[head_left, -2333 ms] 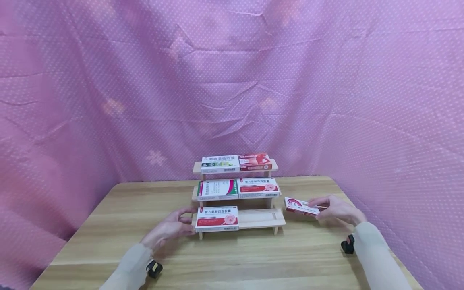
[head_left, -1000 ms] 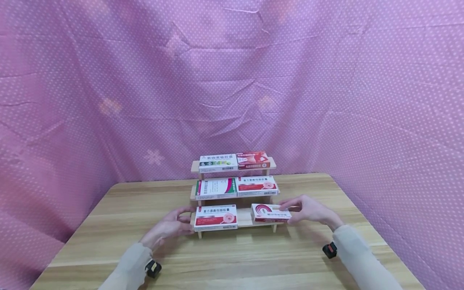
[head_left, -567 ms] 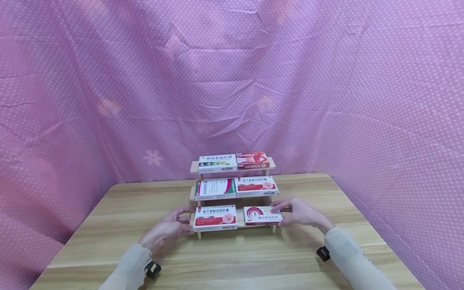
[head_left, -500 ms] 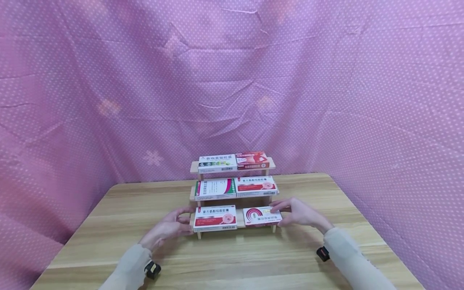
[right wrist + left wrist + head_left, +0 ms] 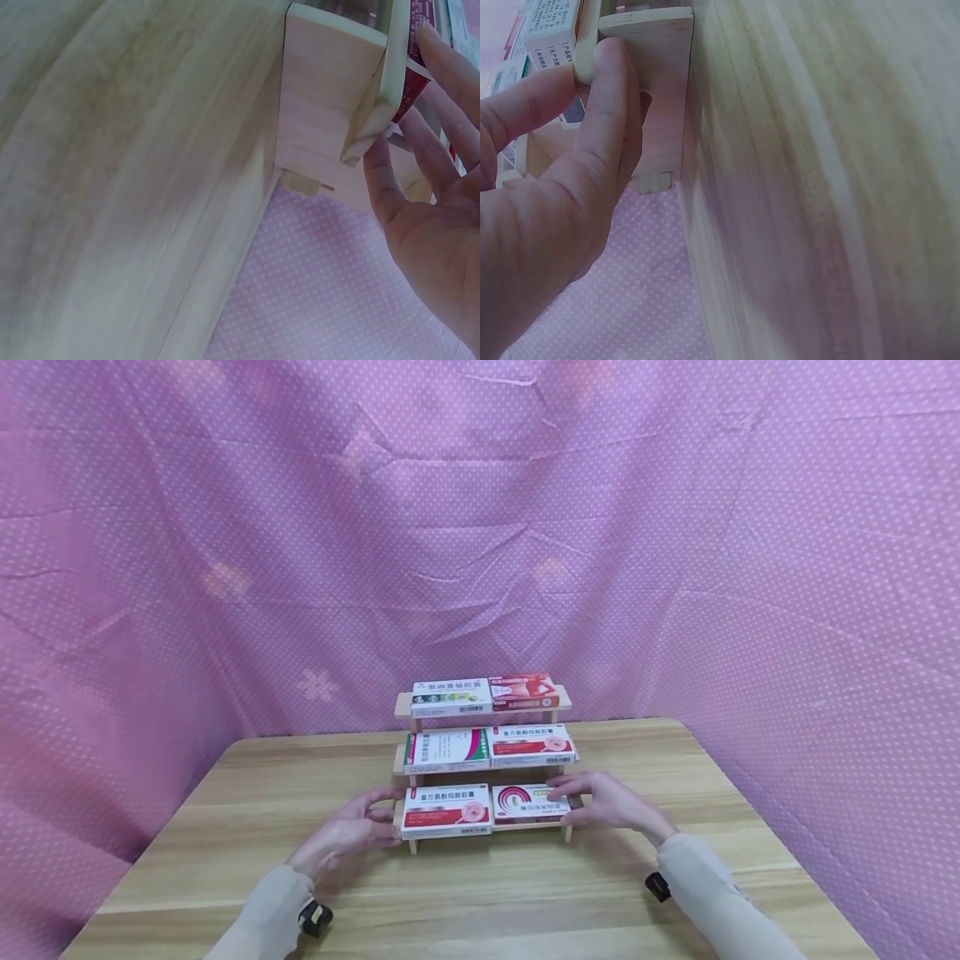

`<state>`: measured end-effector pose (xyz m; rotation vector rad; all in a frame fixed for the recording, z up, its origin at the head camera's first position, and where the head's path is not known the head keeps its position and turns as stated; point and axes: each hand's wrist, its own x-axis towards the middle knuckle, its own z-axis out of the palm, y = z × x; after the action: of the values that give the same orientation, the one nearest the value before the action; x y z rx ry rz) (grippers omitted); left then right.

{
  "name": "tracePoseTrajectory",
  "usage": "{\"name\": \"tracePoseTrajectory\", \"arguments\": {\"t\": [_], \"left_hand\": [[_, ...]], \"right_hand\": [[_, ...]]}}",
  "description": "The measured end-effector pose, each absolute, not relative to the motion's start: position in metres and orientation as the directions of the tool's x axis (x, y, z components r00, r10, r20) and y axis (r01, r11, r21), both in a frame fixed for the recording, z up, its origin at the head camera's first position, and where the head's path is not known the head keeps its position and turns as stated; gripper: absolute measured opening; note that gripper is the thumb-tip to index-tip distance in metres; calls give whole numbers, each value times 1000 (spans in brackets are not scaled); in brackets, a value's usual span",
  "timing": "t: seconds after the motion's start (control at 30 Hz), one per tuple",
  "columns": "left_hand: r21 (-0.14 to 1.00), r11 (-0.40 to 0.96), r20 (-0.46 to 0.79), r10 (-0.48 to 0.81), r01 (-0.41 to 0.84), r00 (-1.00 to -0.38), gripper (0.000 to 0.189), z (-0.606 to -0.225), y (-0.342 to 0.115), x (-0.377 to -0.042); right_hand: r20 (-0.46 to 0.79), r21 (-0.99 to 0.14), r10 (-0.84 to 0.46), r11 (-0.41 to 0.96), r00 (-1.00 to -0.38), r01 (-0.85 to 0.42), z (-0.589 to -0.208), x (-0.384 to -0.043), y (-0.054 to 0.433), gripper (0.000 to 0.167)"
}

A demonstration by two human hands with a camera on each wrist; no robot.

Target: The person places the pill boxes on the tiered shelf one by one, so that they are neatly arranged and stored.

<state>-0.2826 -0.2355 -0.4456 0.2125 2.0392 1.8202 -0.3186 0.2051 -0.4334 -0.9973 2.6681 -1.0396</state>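
Observation:
A three-tier wooden display stand [image 5: 577, 818] carries medicine boxes, two side by side on each tier. My left hand [image 5: 356, 828] pinches the left end of the lowest shelf, thumb and fingers on its edge in the left wrist view. On that shelf lies a white and red medicine box [image 5: 450, 810]. Against its right side lies a second medicine box [image 5: 525, 803] with pink arcs and upside-down print. My right hand [image 5: 611, 806] holds this second box by its right end, fingers behind and thumb in front. In the right wrist view, a fingertip [image 5: 377, 150] is by the shelf's end.
On the middle tier lie a white, green and magenta box [image 5: 448, 747] and a white and red box [image 5: 531, 743]. A white and green box [image 5: 452, 695] and a red box [image 5: 523, 689] top the stand. Wooden table [image 5: 480, 910]; pink dotted cloth [image 5: 480, 527] behind.
My right hand has brought the box from right of the stand onto the lowest shelf, then slid it left against the other box. My left hand has stayed at the shelf's left end.

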Motion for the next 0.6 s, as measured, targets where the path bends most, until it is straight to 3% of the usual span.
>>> {"name": "tracePoseTrajectory", "arguments": {"t": [0.6], "left_hand": [[981,136,-181,415,-135,-892,79,-445,-237,-287]], "right_hand": [[97,-684,-616,529,-782,-502,-432,-320,201,37]]}}
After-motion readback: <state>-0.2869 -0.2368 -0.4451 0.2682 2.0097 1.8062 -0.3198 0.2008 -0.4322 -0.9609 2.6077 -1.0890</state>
